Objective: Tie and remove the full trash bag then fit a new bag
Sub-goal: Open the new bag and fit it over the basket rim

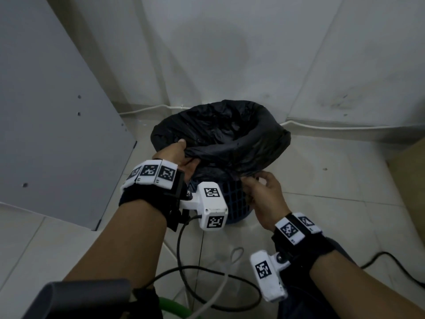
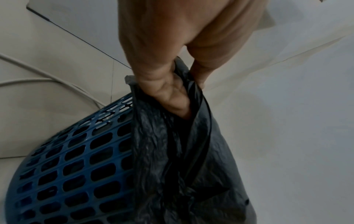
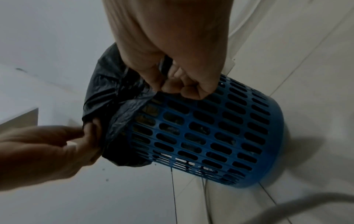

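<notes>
A black trash bag [image 1: 220, 134] lines a blue perforated bin [image 1: 232, 201] standing on the tiled floor in a corner. Its mouth is spread over the rim. My left hand [image 1: 181, 157] grips the bag's folded edge at the near left of the rim, fingers curled into the plastic [image 2: 172, 97]. My right hand [image 1: 259, 192] pinches the bag's hem at the near right, against the bin's side [image 3: 172, 84]. In the right wrist view the bin [image 3: 210, 130] shows its slotted wall, with the bag [image 3: 111, 94] bunched at its top and my left hand [image 3: 57, 145] holding it.
White walls [image 1: 230, 54] close the corner behind the bin. A grey panel [image 1: 46, 111] leans at the left. Black and white cables [image 1: 207, 284] loop on the floor near me. A cardboard-coloured object [image 1: 411, 176] stands at the right edge.
</notes>
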